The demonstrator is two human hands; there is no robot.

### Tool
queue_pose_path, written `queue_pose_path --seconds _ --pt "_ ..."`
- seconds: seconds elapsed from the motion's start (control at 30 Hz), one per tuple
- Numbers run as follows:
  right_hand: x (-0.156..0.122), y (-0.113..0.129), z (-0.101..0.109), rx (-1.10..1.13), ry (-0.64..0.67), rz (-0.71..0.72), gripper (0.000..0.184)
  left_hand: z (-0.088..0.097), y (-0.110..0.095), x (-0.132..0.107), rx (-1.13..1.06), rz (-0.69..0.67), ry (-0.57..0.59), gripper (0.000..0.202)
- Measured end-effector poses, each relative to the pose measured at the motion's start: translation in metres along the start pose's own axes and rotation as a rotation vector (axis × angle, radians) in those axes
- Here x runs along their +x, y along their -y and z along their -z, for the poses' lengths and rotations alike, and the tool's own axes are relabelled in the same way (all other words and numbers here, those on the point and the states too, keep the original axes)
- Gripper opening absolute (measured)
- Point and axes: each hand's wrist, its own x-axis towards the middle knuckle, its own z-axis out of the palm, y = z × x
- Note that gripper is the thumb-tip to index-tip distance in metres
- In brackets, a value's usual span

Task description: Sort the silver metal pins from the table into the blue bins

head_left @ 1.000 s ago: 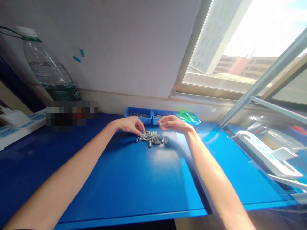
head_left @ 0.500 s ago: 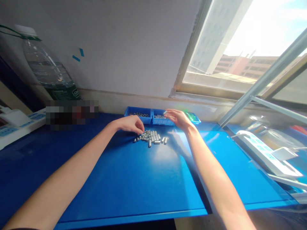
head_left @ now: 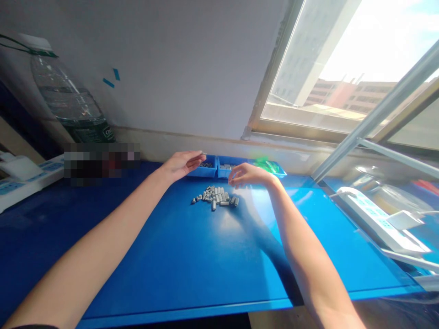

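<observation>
We've got left hand (head_left: 181,163) fingers loose over the left bin (head_left: 206,167), right hand (head_left: 247,176) fingers empty above the pile of metal pins (head_left: 216,197); most pins unsorted.

open blue mat (head_left: 192,256) before the metal pieces (head_left: 216,197); blue bins (head_left: 224,167) just behind them

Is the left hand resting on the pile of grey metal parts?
No: the left hand is raised over the left blue tray, clear of the pile of grey parts on the mat.
</observation>
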Motion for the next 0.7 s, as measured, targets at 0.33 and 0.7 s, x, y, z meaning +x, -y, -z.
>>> queue_pose_path --seconds 0.33,0.7 --pt "0.013 0.007 -0.027 -0.304 0.074 -0.103 0.017 -0.006 -0.009 -0.009 0.025 -0.087 0.021 0.014" --pt "0.010 -0.013 -0.017 0.248 0.102 0.060 0.022 0.000 -0.004 -0.017 1.206 -0.091 0.585 0.026"
